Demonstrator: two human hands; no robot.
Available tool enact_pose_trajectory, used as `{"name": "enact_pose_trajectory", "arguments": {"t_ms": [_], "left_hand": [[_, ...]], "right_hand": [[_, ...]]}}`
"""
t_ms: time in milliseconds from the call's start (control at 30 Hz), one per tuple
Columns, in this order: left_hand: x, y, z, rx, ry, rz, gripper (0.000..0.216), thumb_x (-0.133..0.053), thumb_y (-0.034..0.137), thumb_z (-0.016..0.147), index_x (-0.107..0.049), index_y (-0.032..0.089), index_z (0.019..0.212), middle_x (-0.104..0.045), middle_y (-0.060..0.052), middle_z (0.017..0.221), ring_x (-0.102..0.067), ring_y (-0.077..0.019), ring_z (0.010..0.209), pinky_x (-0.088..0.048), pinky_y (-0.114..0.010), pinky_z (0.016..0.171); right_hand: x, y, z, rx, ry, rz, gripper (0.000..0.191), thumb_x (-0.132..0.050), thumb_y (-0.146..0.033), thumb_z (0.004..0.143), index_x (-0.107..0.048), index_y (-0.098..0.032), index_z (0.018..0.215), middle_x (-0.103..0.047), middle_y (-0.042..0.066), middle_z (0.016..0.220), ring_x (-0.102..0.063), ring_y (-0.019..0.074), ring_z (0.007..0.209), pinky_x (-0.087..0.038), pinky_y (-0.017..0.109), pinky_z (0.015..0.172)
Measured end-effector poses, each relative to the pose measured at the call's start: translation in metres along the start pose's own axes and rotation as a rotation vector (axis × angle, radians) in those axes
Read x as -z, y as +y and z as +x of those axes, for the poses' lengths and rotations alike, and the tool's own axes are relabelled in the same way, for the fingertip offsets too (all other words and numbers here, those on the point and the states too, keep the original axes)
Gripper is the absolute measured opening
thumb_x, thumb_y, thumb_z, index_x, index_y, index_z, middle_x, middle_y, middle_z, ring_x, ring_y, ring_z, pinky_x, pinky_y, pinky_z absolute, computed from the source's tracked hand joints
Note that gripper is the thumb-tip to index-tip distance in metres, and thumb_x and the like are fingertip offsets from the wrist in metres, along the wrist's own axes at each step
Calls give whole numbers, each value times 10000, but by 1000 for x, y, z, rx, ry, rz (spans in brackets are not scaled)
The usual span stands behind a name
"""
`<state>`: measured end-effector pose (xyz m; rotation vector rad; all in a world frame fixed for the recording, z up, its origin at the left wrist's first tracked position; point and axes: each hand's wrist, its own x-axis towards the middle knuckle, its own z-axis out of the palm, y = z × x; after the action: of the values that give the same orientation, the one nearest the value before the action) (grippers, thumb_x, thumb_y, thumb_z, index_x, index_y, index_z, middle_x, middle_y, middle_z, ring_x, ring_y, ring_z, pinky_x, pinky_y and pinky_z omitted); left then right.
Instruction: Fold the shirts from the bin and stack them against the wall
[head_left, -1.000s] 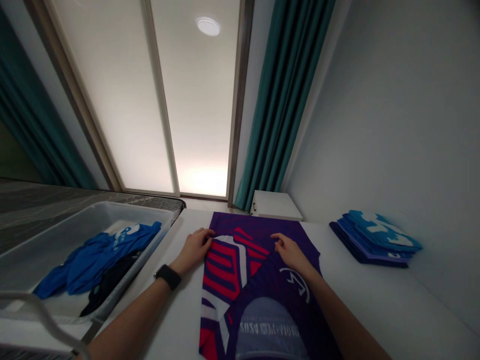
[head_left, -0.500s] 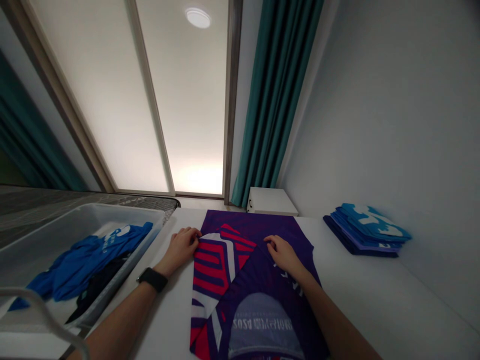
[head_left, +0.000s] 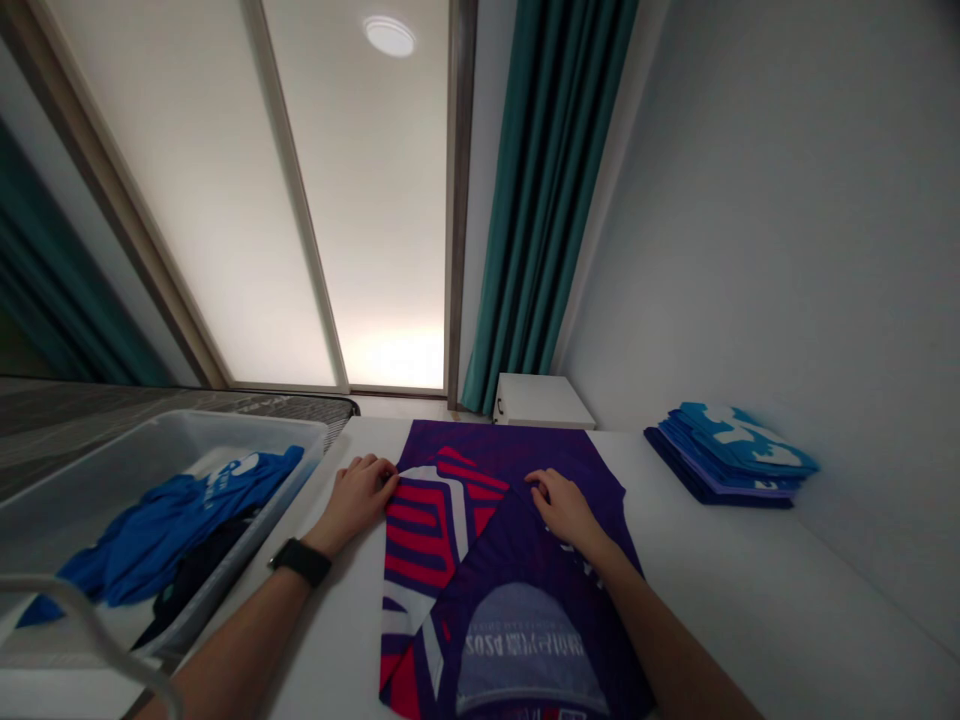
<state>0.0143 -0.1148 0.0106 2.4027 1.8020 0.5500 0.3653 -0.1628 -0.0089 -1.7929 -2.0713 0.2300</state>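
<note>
The purple shirt (head_left: 510,560) lies beside the left hand (head_left: 360,495), which pinches its edge. It spreads beneath the right hand (head_left: 564,510); whether that grips cloth, I cannot tell.

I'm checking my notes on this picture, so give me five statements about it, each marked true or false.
1. The purple garment lies on the white table. True.
2. The right hand is inside the plastic bin. False: the right hand is over the garment.
3. The left hand has its fingertips at the garment's left edge. True.
4. The watch is on the right wrist. False: the black watch is on the left wrist.
5. The folded stack sits to the right of the garment. True.
</note>
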Motion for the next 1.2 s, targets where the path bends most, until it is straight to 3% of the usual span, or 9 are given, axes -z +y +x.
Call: {"name": "enact_pose_trajectory", "arguments": {"t_ms": [200,367,500,633,900,1067,1200], "left_hand": [[6,0,-3,3,17,42,227,-447,326,894,-639,208,875,-628,-74,955,-539,-269,961,-388,-395,819],[17,23,-13,-152,65,21,170,-435,253,905,-597,203,886,-623,-62,925,-555,-249,925,-389,-377,805],[26,56,-34,-359,-132,-38,135,-455,257,919,-580,215,888,-652,-33,913,-584,-206,865,-393,-338,816],[37,76,-63,-435,-300,-3,100,-498,260,902,-562,214,839,-657,-20,849,-602,-187,790,-391,-312,774],[58,76,-117,-393,-435,18,150,-591,357,821,-522,226,799,-648,7,811,-614,-195,766,-385,-312,747],[57,74,-132,-352,-431,38,57,-538,275,822,-518,225,841,-652,-18,858,-611,-205,798,-391,-322,761],[54,71,-137,-360,-422,36,69,-468,181,817,-516,225,840,-638,-23,852,-597,-202,785,-394,-323,752]], "right_hand": [[1,0,-1,1,-1,-2,259,-443,-206,892,-627,-215,1073,-612,36,917,-584,164,813,-391,275,737],[1,-1,-2,10,0,-20,270,-433,-210,893,-629,-208,1078,-611,41,903,-583,168,802,-389,282,734],[1,-1,-2,9,2,-29,269,-439,-203,891,-631,-207,1080,-608,40,899,-578,162,786,-386,276,724],[2,-2,-2,13,-4,-37,265,-446,-204,891,-630,-211,1081,-608,37,907,-581,159,787,-389,273,724],[3,-5,-7,70,42,-95,296,-409,-164,911,-619,-204,1116,-623,64,978,-593,185,890,-413,294,789],[7,-13,-8,179,150,-109,341,-356,-129,928,-620,-182,1139,-620,95,1032,-545,223,985,-412,342,867],[3,-23,-10,240,75,-96,360,-358,-140,941,-597,-189,1206,-618,97,1116,-522,225,1030,-408,350,874]]}}
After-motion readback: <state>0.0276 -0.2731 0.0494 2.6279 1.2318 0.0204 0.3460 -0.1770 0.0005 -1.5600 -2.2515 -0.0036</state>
